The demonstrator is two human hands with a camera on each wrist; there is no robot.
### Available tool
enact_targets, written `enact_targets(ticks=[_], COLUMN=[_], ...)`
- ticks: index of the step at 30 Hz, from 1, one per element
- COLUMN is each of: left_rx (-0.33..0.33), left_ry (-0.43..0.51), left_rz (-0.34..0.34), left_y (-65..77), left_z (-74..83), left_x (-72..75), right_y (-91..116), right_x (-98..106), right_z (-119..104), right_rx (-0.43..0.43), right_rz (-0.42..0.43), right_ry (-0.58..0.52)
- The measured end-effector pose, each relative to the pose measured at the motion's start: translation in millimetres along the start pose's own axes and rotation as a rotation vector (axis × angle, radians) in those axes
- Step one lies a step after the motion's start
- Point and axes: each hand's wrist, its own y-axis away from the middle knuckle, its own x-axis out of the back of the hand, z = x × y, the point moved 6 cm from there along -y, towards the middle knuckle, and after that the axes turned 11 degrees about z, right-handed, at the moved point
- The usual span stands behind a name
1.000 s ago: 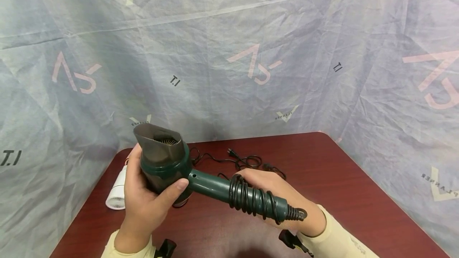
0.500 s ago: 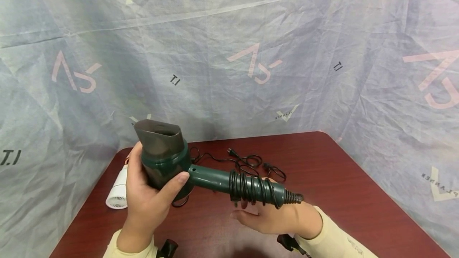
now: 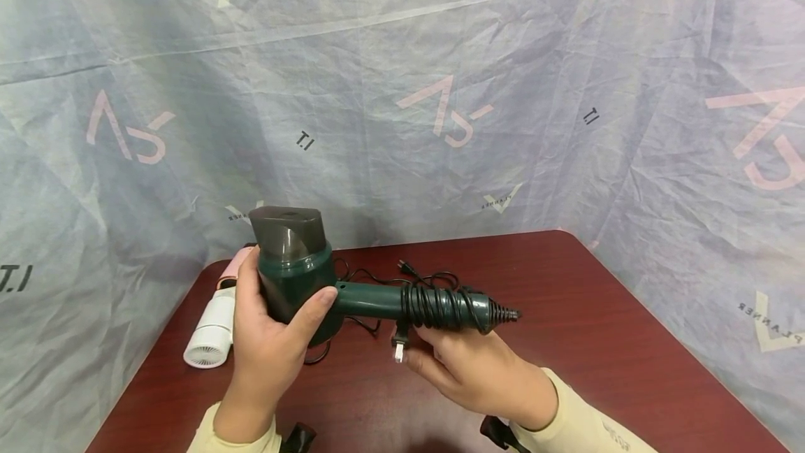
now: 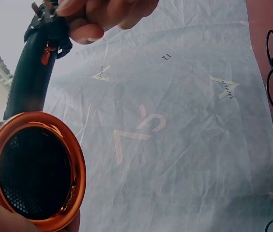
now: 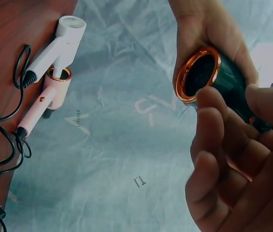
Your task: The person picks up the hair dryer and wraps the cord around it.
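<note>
In the head view, my left hand point(image 3: 273, 334) grips the barrel of a dark green hair dryer point(image 3: 367, 300) with its thumb over the front. The smoky nozzle point(image 3: 288, 233) points up and the handle stretches right. Black cord point(image 3: 440, 307) is coiled round the handle, and its plug point(image 3: 399, 349) hangs below with the prongs down. My right hand point(image 3: 481, 372) is under the wrapped handle, thumb beside the plug. Its bent fingers show in the right wrist view; whether they pinch the plug is hidden. A copper-rimmed intake point(image 4: 37, 171) shows in the left wrist view.
On the dark red table point(image 3: 566, 341), a white hair dryer point(image 3: 210, 331) and a pink one point(image 5: 42, 104) lie at the left. Loose black cords point(image 3: 434, 278) with plugs lie at the back middle. A grey printed cloth point(image 3: 377, 124) hangs behind.
The hair dryer has tilted, so its nozzle opening no longer faces me and its handle end is higher. My right hand has shifted from behind the handle to beneath it, beside the plug.
</note>
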Motion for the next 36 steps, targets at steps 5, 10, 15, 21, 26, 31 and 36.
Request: enact_targets(ticks=[5,10,15,21,26,31,36], left_rx=[-0.007,0.053,0.126,0.172,0.177,0.214,0.223], left_ry=[-0.030,-0.111,-0.227,-0.332,-0.392,-0.467,-0.552], left_rz=[-0.002,0.005,0.018,0.008,0.000,-0.020,-0.063], left_y=[1.0,1.3,2.3,3.2,3.5,4.5,3.1], left_z=[0.5,-3.0,-8.2,-10.5,-9.6,-13.4,-17.3], left_x=[-0.3,1.4,5.2,6.2,6.3,6.8,7.5], right_y=[-1.3,-5.8,-10.5,-17.6,-20.3,-22.1,-22.1], right_x=[0.6,7.4,20.0,31.8,35.0,36.8,33.1], right_z=[0.3,-5.0,-15.3,-30.0,-37.0,-42.3,-37.7], right_rx=[-0.007,0.064,0.152,0.265,0.350,0.425,0.414], right_rz=[0.064,0.246,0.443,0.599,0.669,0.731,0.709], right_ry=[0.057,0.133,0.146,0.165,0.143,0.176,0.270])
